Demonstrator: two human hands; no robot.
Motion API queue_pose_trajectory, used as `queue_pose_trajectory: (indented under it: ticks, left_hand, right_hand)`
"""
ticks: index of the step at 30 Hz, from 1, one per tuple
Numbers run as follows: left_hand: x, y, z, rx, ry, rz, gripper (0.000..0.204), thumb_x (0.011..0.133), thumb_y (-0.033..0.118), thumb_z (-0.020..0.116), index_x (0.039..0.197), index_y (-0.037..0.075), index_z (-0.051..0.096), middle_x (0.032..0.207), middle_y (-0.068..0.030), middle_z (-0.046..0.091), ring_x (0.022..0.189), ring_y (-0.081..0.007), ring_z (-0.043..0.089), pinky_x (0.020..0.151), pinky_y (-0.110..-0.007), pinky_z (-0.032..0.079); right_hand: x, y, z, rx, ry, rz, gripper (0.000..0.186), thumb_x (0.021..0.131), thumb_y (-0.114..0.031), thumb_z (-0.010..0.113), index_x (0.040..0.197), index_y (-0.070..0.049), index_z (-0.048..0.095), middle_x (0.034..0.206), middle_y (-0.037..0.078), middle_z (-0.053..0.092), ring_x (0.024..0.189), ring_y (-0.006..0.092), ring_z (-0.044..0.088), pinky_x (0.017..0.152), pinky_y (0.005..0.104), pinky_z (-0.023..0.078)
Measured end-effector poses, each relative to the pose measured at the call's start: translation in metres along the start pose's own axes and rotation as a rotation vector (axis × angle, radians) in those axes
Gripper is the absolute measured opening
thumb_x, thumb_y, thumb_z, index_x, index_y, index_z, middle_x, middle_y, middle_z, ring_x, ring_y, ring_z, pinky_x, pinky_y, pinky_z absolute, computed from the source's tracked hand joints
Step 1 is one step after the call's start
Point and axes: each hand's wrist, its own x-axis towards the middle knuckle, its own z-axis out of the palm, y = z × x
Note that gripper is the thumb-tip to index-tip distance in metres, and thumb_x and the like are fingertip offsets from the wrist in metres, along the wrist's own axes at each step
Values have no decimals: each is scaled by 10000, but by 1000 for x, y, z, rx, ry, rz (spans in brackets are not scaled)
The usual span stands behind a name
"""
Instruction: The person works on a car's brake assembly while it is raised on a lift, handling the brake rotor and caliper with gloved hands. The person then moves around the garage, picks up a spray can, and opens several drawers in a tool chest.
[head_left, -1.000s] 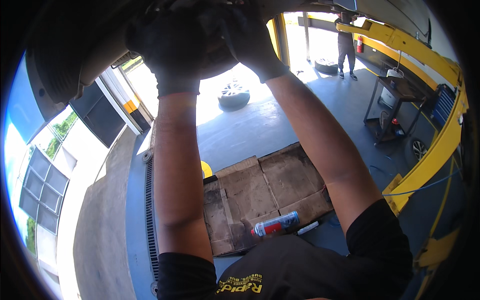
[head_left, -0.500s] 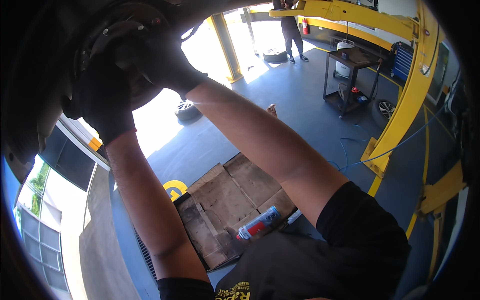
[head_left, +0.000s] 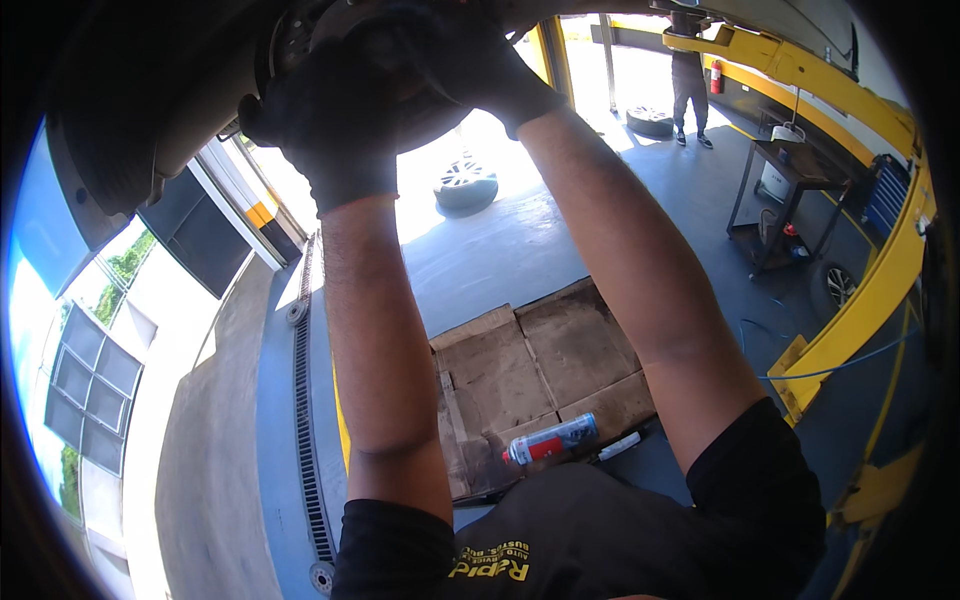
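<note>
Overhead, a dark wheel hub assembly [head_left: 288,45] with a round rim and bolts sits under a vehicle, in shadow. My left hand [head_left: 330,120], in a black glove, is raised against its lower left part, fingertips lost in the dark. My right hand [head_left: 478,75], also gloved, is at its right side, beside my left, with fingers curved onto the dark part; what they grip is unclear. Far below my forearms, a blue and red spray can [head_left: 551,437] and a white tube [head_left: 619,445] lie by flattened, stained cardboard [head_left: 570,335].
Yellow lift arms [head_left: 790,60] reach in at right, near a black cart [head_left: 785,160], blue toolbox [head_left: 878,195] and hose [head_left: 840,368]. Loose wheels [head_left: 465,190] stand on the floor. Another person [head_left: 690,85] stands at back right by a red extinguisher [head_left: 716,77]. A drain grate [head_left: 308,430] runs at left.
The view swung half a second ago and has swung back, so surroundings shift across the picture. Both my hands stay up at the hub, slightly repositioned on it.
</note>
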Motion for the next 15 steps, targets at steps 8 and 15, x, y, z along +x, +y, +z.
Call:
queue_pose_trajectory:
  ticks: [8, 15]
  left_hand:
    - [31, -18, -9, 23, -219, 261, 304, 1016, 339, 604, 1067, 129, 817, 1089, -93, 805, 1074, -311, 756, 971, -496, 567]
    - [53, -33, 4, 47, -1, 439, 179, 990, 225, 655, 1034, 122, 795, 1008, -113, 795, 924, -289, 767, 811, -400, 623]
  right_hand:
    - [4, -4, 20, -219, 342, -204, 236, 933, -326, 686, 1148, -293, 776, 1277, -80, 731, 1231, 150, 671, 1014, 530, 498]
    - [1, -5, 28, -8, 269, 21, 289, 965, -326, 642, 1230, -326, 757, 1301, -93, 721, 1246, 131, 662, 1032, 565, 467]
